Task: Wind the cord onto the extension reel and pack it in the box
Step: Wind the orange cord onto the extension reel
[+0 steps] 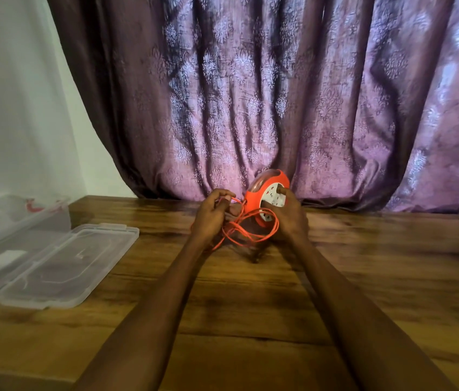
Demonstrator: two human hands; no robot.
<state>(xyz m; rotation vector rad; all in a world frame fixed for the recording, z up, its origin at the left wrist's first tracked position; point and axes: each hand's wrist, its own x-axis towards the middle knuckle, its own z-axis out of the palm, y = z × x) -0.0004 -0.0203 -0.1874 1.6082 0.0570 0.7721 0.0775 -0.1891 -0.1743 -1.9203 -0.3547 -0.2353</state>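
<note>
An orange extension reel (253,197) with a white socket face stands on edge at the far side of the wooden table (251,306). My right hand (289,215) holds it from the right, one finger pressed on the white face. Loose loops of orange cord (246,231) hang between my hands. My left hand (211,215) pinches the cord just left of the reel. A clear plastic box (17,213) stands at the far left, and its lid (53,266) lies flat in front of it.
A purple patterned curtain (279,94) hangs right behind the table's far edge. A white wall (11,94) fills the left. Bare wooden tabletop stretches in front of and to the right of my arms.
</note>
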